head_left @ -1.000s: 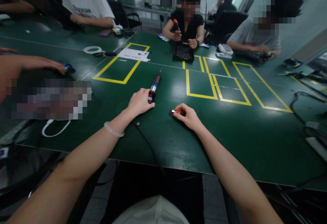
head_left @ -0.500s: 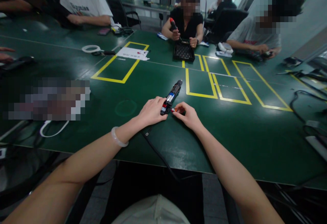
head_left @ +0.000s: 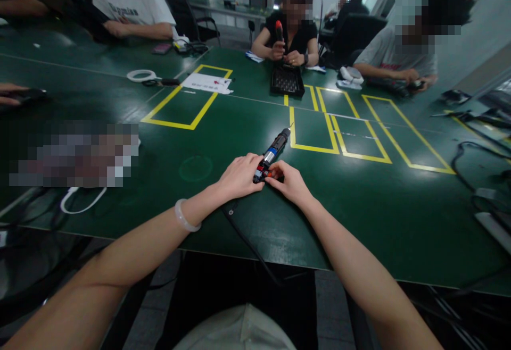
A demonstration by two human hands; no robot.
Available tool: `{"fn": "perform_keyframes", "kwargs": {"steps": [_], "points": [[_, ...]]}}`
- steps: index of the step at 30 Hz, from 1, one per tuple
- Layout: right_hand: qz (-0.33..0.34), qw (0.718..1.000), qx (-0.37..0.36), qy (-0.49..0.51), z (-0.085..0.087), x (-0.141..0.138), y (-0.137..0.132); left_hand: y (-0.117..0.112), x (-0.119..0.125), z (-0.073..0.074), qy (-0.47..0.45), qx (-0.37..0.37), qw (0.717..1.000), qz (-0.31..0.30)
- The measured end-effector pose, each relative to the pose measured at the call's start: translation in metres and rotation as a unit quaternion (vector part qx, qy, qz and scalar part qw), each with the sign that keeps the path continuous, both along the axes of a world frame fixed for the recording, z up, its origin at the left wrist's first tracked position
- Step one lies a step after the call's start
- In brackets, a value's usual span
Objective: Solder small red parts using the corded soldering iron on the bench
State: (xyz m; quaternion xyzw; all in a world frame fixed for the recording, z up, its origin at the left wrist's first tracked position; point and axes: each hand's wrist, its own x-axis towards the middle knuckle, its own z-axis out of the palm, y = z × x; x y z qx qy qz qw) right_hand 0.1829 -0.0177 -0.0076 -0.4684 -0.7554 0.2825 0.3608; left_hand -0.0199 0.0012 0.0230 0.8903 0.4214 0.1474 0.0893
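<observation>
An electric screwdriver (head_left: 274,150) lies slanted on the green table, its thin bit pointing away to the upper right. Its casing looks opened, with a silver and blue cylinder showing inside. My left hand (head_left: 242,173) is wrapped round the near end from the left and steadies it. From the right, my right hand (head_left: 290,181) pinches a small red-orange part (head_left: 269,175) against the tool's near end. Fingertips hide most of that part, so whether it is joined to the screwdriver I cannot tell.
Yellow tape rectangles (head_left: 315,149) mark the table (head_left: 359,222) beyond my hands. A black cord (head_left: 249,241) runs over the near edge. Across the table, a person handles a red-tipped tool (head_left: 278,30) over a black tray (head_left: 287,93). A white sheet (head_left: 203,82) lies left of there.
My right hand has moved slightly left, bringing the small red-orange part to the screwdriver. The tool has shifted a little right and away, and its thin bit now shows.
</observation>
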Motion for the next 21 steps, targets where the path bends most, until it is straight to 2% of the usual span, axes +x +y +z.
{"fn": "perform_keyframes", "kwargs": {"steps": [5, 12, 21], "points": [[0.028, 0.999, 0.027, 0.009, -0.0001, -0.0003, -0.0019, -0.0010, 0.0004, 0.0010, 0.001, 0.003, 1.000, 0.005], [0.031, 0.998, 0.062, -0.005, -0.0030, 0.0044, 0.0017, -0.0002, -0.0008, -0.0020, -0.003, 0.005, 1.000, 0.002], [0.023, 0.998, 0.053, -0.020, -0.0013, 0.0069, 0.0029, -0.0025, 0.0002, 0.0002, -0.002, -0.017, 1.000, 0.016]]}}
